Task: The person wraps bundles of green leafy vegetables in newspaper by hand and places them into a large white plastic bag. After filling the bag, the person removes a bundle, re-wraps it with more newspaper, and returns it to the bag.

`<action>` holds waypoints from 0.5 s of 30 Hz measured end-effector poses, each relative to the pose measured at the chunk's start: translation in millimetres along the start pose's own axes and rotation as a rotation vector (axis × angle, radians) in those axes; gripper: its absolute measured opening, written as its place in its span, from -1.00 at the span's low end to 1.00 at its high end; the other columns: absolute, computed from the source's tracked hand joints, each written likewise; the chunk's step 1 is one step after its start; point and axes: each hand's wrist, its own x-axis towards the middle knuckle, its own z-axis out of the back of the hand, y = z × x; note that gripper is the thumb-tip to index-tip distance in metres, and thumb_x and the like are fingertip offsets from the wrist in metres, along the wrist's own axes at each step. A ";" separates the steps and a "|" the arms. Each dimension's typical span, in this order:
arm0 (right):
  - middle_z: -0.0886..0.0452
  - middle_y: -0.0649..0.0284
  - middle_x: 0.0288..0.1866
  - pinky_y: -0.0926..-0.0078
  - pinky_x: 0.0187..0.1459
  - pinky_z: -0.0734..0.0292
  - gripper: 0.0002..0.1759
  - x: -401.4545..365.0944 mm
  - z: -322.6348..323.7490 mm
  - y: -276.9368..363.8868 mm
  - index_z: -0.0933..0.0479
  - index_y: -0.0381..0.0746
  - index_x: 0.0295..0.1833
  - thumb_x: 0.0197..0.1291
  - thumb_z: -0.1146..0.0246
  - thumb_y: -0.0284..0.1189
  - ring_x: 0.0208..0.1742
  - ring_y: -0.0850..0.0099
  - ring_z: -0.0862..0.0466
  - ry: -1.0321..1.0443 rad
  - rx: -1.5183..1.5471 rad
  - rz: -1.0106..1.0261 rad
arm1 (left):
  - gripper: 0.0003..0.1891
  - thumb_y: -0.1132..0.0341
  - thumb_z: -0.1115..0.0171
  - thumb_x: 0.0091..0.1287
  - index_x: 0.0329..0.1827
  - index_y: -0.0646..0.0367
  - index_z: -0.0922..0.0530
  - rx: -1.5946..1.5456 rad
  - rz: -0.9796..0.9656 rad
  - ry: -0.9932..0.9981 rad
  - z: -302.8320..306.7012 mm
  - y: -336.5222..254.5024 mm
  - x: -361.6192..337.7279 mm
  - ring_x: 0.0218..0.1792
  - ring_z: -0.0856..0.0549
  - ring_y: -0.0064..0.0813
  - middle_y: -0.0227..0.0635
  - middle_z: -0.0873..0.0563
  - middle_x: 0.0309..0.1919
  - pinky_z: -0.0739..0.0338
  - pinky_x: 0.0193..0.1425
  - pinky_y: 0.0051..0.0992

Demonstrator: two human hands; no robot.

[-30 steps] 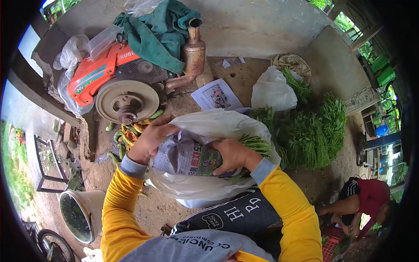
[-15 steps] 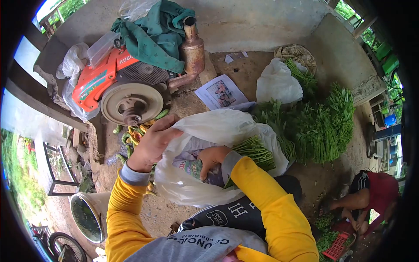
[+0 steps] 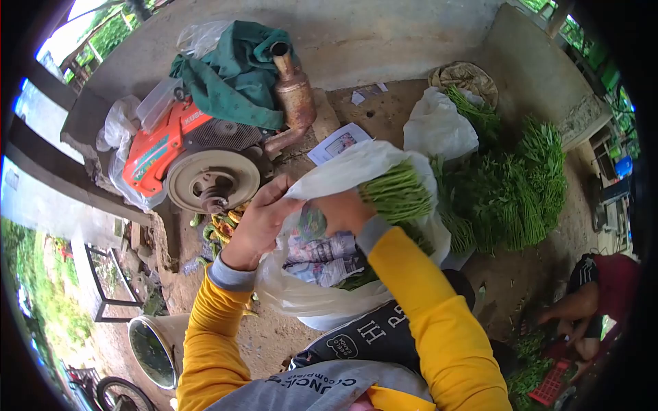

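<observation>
My left hand (image 3: 264, 222) grips the rim of a translucent white plastic bag (image 3: 343, 168), its fingers closed on the folded edge. Inside the bag's mouth, my right hand (image 3: 339, 211) is curled, somewhat blurred, around a bundle of green-stemmed vegetables (image 3: 397, 195). The stems stick out to the right, past the wrist. A greenish printed wrapping (image 3: 312, 222) shows at the fingertips, seemingly part of this bundle. Lower in the bag lie newspaper-wrapped bundles (image 3: 322, 253). Part of the right hand's grip is hidden.
Leafy green bundles (image 3: 510, 198) lie right of the bag, near another white bag (image 3: 440, 127). An orange engine (image 3: 164, 147) with a flywheel (image 3: 214, 180) stands left. A bucket (image 3: 154, 353) is lower left. At right, a person (image 3: 603, 294) crouches by a red basket (image 3: 550, 382).
My right hand has risen inside the bag, and the stem bundle has come up with it. Wrapped bundles beneath are now exposed. My left hand keeps hold of the bag's rim.
</observation>
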 end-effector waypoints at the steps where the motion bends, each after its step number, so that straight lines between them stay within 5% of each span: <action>1: -0.52 0.05 0.18 0.19 0.27 -0.33 0.03 1.6 -14.1 -2.0 -0.45 -0.21 0.24 -0.64 -0.56 -0.36 0.24 0.09 -0.48 0.007 -0.081 -0.046 | -0.85 0.42 -0.15 0.29 -0.14 0.27 -0.52 0.078 -0.035 0.011 -2.0 2.5 0.4 -0.16 -0.49 -0.53 -0.36 -0.56 -0.22 -0.37 -0.06 -0.54; 2: -0.50 0.02 0.23 0.22 0.28 -0.31 0.05 6.5 -12.0 -2.3 -0.44 -0.24 0.25 -0.61 -0.59 -0.26 0.28 0.11 -0.46 0.217 -0.050 -0.135 | -0.80 0.38 -0.17 0.27 -0.11 0.31 -0.52 0.157 -0.068 0.022 -0.3 7.4 -0.2 -0.12 -0.50 -0.39 -0.25 -0.55 -0.16 -0.39 -0.05 -0.46; 4: -0.49 0.01 0.25 0.22 0.27 -0.31 0.06 34.0 -9.7 -14.4 -0.43 -0.25 0.26 -0.56 -0.59 -0.16 0.30 0.13 -0.44 0.748 0.181 -0.271 | -0.68 0.27 -0.24 0.22 -0.08 0.34 -0.53 0.464 -0.540 0.141 15.1 11.7 11.3 -0.12 -0.52 -0.16 -0.09 -0.53 -0.09 -0.42 -0.03 -0.32; 5: -0.48 0.00 0.26 0.23 0.27 -0.31 0.07 44.9 -10.1 -18.6 -0.43 -0.26 0.26 -0.54 -0.59 -0.11 0.31 0.14 -0.44 1.009 0.308 -0.327 | -0.67 0.27 -0.25 0.20 -0.08 0.35 -0.53 0.373 -0.395 0.052 16.3 9.6 11.6 -0.12 -0.52 -0.17 -0.10 -0.53 -0.09 -0.42 -0.03 -0.33; 6: -0.52 -0.01 0.21 0.30 0.26 -0.32 -0.02 42.3 -15.2 -14.3 -0.51 -0.27 0.14 -0.54 -0.59 -0.07 0.28 0.15 -0.47 0.958 0.389 -0.328 | -0.65 0.27 -0.26 0.18 -0.08 0.35 -0.53 0.282 -0.246 -0.037 15.1 5.3 7.6 -0.13 -0.52 -0.17 -0.10 -0.53 -0.08 -0.42 -0.03 -0.34; 8: -0.60 -0.02 0.12 0.45 0.23 -0.34 -0.18 26.7 -34.4 -5.4 -0.66 -0.29 -0.09 -0.54 -0.59 0.00 0.22 0.19 -0.53 0.847 0.537 -0.347 | -0.89 0.50 -0.19 0.17 -0.25 0.32 -0.52 0.781 -0.525 -0.071 7.9 -7.3 15.4 -0.26 -0.53 -0.37 -0.27 -0.54 -0.30 -0.39 -0.20 -0.49; 11: -0.58 -0.02 0.14 0.39 0.26 -0.31 -0.14 30.0 -50.2 -14.9 -0.63 -0.28 -0.04 -0.55 -0.59 0.02 0.24 0.17 -0.51 0.416 0.545 -0.162 | -0.91 0.54 -0.13 0.18 -0.26 0.26 -0.49 0.714 -0.525 0.112 11.5 3.7 7.6 -0.30 -0.48 -0.57 -0.43 -0.54 -0.35 -0.33 -0.24 -0.54; 14: -0.57 -0.02 0.15 0.35 0.28 -0.29 -0.10 63.6 -50.2 -28.6 -0.61 -0.26 0.01 -0.55 -0.58 0.03 0.25 0.15 -0.49 0.280 0.501 -0.191 | -0.90 0.54 -0.09 0.17 -0.28 0.19 -0.43 -0.026 0.127 -0.029 -2.4 6.0 -20.9 -0.34 -0.41 -0.69 -0.53 -0.51 -0.39 -0.25 -0.27 -0.60; 15: -0.56 -0.02 0.16 0.34 0.29 -0.28 -0.09 70.6 -49.3 -31.8 -0.60 -0.26 0.02 -0.56 -0.58 0.03 0.25 0.15 -0.49 0.247 0.479 -0.210 | -0.89 0.54 -0.09 0.15 -0.29 0.18 -0.42 -0.086 0.131 -0.059 -2.6 5.4 -27.9 -0.34 -0.40 -0.69 -0.53 -0.50 -0.39 -0.24 -0.27 -0.62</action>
